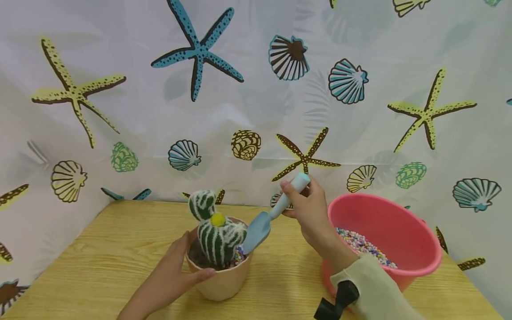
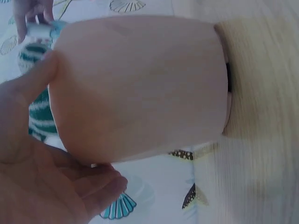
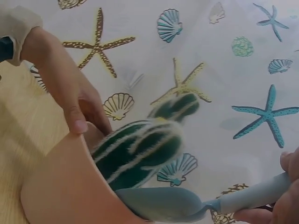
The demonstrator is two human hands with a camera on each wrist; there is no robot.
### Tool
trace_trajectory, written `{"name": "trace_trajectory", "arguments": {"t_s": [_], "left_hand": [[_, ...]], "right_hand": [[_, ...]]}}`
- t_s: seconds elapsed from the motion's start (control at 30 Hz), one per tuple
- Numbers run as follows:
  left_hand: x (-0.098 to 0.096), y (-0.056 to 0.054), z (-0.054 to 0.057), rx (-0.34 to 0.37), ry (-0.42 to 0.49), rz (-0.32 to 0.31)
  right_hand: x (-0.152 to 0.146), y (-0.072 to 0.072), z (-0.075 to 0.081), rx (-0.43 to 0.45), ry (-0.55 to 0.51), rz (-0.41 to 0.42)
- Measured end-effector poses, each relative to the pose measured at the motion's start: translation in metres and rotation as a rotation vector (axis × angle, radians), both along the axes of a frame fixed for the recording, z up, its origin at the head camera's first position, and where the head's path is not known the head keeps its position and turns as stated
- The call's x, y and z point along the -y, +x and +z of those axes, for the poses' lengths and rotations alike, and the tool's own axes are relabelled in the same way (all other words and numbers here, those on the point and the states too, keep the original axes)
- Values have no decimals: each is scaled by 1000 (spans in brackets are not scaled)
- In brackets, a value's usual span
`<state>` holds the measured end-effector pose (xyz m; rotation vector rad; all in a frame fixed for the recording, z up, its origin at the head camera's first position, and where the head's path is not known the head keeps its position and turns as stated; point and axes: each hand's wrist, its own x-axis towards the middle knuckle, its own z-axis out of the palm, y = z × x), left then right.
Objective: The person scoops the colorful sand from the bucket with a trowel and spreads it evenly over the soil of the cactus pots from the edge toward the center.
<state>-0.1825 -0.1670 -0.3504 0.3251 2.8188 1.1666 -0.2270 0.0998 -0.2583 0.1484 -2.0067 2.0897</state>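
A peach flowerpot (image 1: 222, 284) stands on the table, holding a fuzzy green-and-white cactus (image 1: 216, 244) with a yellow pompom. Dark soil shows on the pot's left side, and small colored beads (image 1: 239, 255) lie at its right. My left hand (image 1: 172, 278) grips the pot's rim from the left, thumb on the near side. With my right hand (image 1: 314, 215) I hold a light-blue trowel (image 1: 258, 231) by its handle. Its blade tilts down, tip at the pot's right rim beside the cactus. In the right wrist view the trowel blade (image 3: 161, 203) partly overlaps the rim.
A pink bucket (image 1: 388, 222) with many multicolored beads (image 1: 362, 244) stands tilted at the right, close to my right forearm. Behind the wooden table (image 1: 132, 240) hangs a white cloth (image 1: 256, 102) printed with starfish and shells. A black strap (image 1: 338, 302) is on my right wrist.
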Motion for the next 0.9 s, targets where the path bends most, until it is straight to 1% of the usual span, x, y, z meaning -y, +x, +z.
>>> {"name": "trace_trajectory", "arguments": {"t_s": [0.17,0.3,0.43,0.6,0.73,0.9], "left_hand": [[-11,3,-2,-23,-24,35],[-8,4,-2,-42,-29,23],[-5,4,-2,-30,-48,20],[-4,3,-3,-15,-63,23],[-4,4,-4,-2,-66,22],[-1,4,-3,12,-95,27]], "right_hand": [[5,2,-5,-9,31,-42],[2,4,-2,-12,25,-35],[0,5,-1,-27,-13,-24],[5,6,-8,-20,-26,-4],[6,6,-11,-21,-23,-27],[3,7,-8,-24,-18,-34]]}}
